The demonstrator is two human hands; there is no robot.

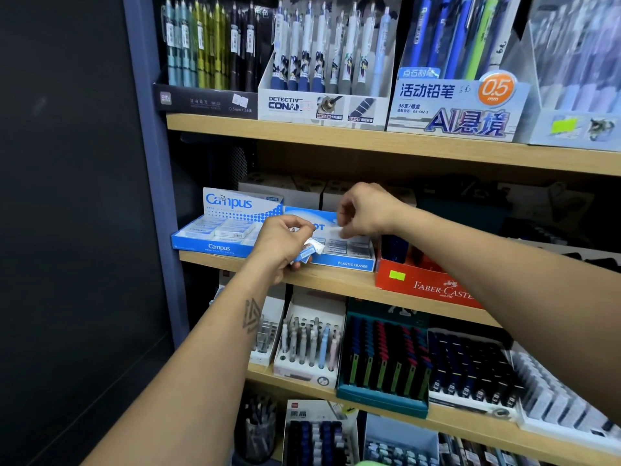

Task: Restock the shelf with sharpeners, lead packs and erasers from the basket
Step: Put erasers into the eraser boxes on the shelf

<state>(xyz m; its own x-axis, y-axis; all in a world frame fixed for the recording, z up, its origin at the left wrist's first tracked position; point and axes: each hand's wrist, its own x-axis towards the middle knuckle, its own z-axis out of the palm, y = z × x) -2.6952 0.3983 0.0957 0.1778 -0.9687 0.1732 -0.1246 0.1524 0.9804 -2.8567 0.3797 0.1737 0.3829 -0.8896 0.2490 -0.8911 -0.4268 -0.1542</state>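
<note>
A person's 2 bare hands worked at the middle shelf [336, 280] of a wooden stationery display. The left hand [285, 240] had its grip clamped on a small blue-and-white eraser [307, 252], fingers curled round it, just in front of the open blue display box [349, 262] marked "PLASTIC ERASER". The right hand [364, 210] hung above the same box with its fingertips [343, 230] pinched together on a pale eraser [349, 233], held just over the rows of erasers [339, 245] already lying inside. The box stood at the shelf's front edge.

To its left, touching it, sat a second blue-and-white box [218, 245] marked "Campus", also filled with wrapped erasers. To its right stood a red carton [426, 284] lettered "FABER-CASTELL", with a yellow-green sticker [397, 275] on its front. Behind these boxes the shelf fell into shadow, and what lay there could not be made out.

A triangular tattoo [252, 314] showed on the left forearm.

On the shelf above, display cartons held upright pens: a dark carton [205, 100] at the left, a white one [319, 107] marked "DETECTIVE CONAN", and a pale blue one [460, 109] bearing an orange "0.5 mm" disc. On the shelf below stood a white holder [309, 348] of pastel pens, a teal tray [383, 395] of dark pens with red and blue clips, and a white tray [470, 395] of navy pens. A dark panel [67, 196] ran down the left side of the unit. The basket was not in view.
</note>
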